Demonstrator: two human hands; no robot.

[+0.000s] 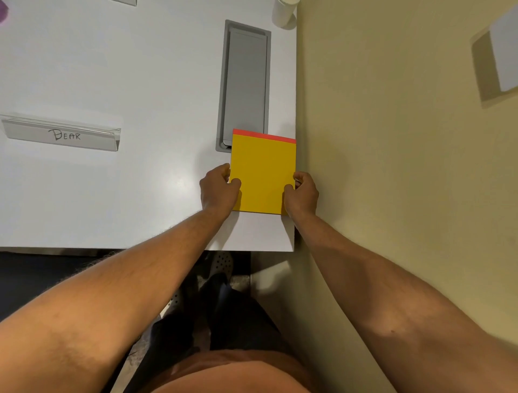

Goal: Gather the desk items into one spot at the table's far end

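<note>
A yellow notepad [263,171] with a red strip along its far edge lies at the right edge of the white table [112,196]. My left hand [218,190] grips its left side, thumb on top and fingers curled at the edge. My right hand [301,193] grips the right side the same way, over the table's edge by the wall. The pad's far corner overlaps the grey cable hatch [245,81]. A clear name stand [63,134] reading "DEAR" sits at the left. A white cup [284,11] stands at the far right corner.
A beige wall [392,168] runs right along the table's right edge. A white box [504,50] hangs on it at upper right. A purple thing [2,12] shows at the far left. Part of another stand [126,2] peeks in at the top.
</note>
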